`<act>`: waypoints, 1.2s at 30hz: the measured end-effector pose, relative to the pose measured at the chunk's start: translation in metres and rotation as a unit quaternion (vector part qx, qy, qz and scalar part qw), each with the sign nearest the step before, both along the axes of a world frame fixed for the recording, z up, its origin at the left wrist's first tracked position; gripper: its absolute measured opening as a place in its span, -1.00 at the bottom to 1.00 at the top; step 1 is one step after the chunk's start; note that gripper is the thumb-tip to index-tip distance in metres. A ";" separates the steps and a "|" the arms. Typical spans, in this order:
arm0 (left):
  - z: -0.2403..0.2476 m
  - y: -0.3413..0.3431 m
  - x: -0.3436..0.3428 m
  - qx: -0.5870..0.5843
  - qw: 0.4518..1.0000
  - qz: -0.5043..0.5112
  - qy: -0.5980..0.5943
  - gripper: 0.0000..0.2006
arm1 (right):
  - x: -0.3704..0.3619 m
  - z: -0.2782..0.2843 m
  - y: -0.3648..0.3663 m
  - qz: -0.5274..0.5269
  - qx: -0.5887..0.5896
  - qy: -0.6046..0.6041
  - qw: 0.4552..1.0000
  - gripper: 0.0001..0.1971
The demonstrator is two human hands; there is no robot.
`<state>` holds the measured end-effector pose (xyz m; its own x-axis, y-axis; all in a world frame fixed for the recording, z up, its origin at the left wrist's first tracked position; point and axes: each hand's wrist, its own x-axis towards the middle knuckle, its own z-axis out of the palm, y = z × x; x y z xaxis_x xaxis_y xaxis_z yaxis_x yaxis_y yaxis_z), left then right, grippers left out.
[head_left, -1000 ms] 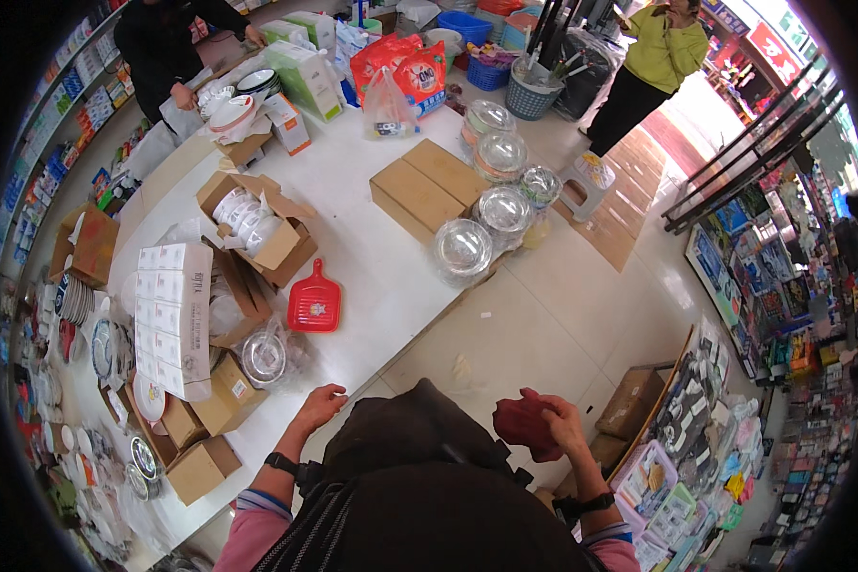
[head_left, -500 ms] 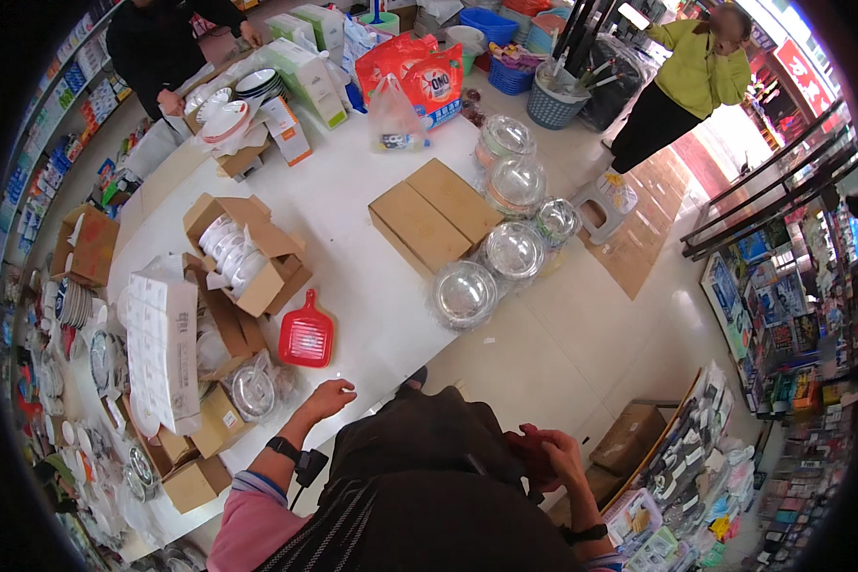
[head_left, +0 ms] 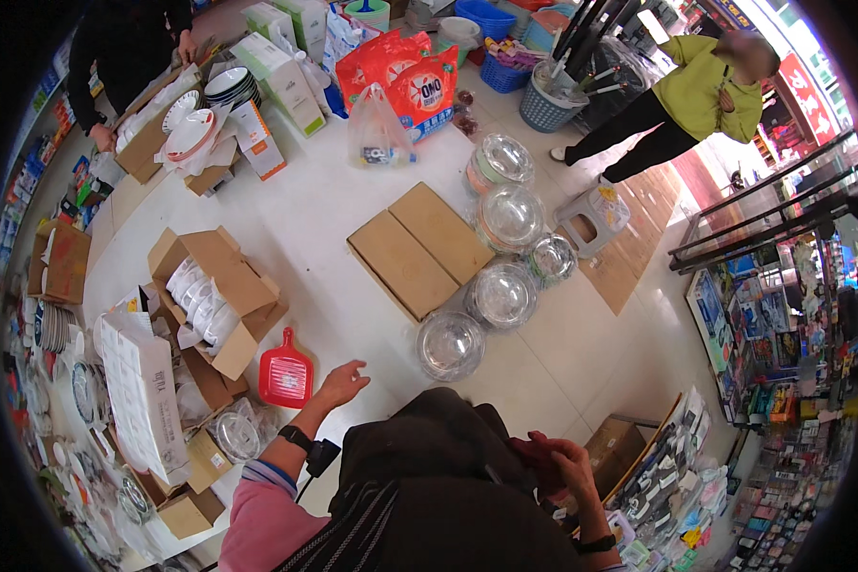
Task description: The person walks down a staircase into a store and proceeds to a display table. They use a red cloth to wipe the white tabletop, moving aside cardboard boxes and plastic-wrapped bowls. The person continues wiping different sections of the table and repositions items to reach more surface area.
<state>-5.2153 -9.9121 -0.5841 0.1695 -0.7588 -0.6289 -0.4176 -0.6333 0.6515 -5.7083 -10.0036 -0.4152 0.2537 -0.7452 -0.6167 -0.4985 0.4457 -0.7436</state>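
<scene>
My left hand (head_left: 343,383) is held out over the front edge of the white table, its fingers extended and nothing in them. Closest to it lies a red square dish with a handle (head_left: 286,370), ridged inside; the two are apart. At my right side, my right hand (head_left: 574,469) is closed around a crumpled dark red cloth (head_left: 541,454). Part of that cloth is hidden against my dark apron (head_left: 419,458). A flat brown cardboard box (head_left: 419,250) sits farther forward on the table, beside plastic-wrapped glass lids or bowls (head_left: 451,345).
An opened carton of white cups (head_left: 243,296) and a long white box (head_left: 141,396) crowd the table's left. Red detergent bags (head_left: 419,91) stand at the back. Beyond the table are a person in green (head_left: 710,91), a grey stool (head_left: 596,224) and another person in black (head_left: 129,48).
My view has shifted slightly. My left hand has reached a little forward and right, fingers more extended. My right hand still grips the cloth. The person in green has changed stance.
</scene>
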 end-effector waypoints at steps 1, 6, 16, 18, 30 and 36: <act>-0.002 -0.009 0.001 -0.070 0.996 -0.002 -0.049 -0.45 | 0.002 0.000 -0.010 0.010 0.008 0.002 1.000 -0.69; -0.007 -0.091 -0.001 -0.199 0.953 -0.021 -0.230 -0.35 | 0.001 -0.006 -0.078 0.096 -0.008 0.004 0.995 -0.68; -0.029 -0.154 -0.057 -0.039 0.982 -0.012 -0.184 -0.51 | -0.054 -0.030 -0.206 0.116 -0.017 -0.002 0.993 -0.68; -0.041 -0.126 -0.064 -0.059 0.979 0.037 -0.190 -0.50 | -0.062 -0.040 -0.221 0.137 -0.036 -0.019 0.990 -0.69; -0.046 0.027 -0.057 0.076 0.976 0.204 -0.004 -0.57 | 0.003 -0.033 -0.221 0.170 -0.053 -0.049 0.983 -0.71; 0.054 -0.020 -0.050 -0.041 0.977 0.157 0.134 -0.54 | 0.110 -0.002 -0.193 0.204 -0.083 -0.105 0.970 -0.74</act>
<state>-5.2653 -9.9321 -0.5297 0.2397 -0.7452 -0.6222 -0.0171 -0.6441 0.7648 -5.5986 -10.1967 -0.4173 0.6546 -0.6415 -0.4000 -0.4386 0.1087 -0.8921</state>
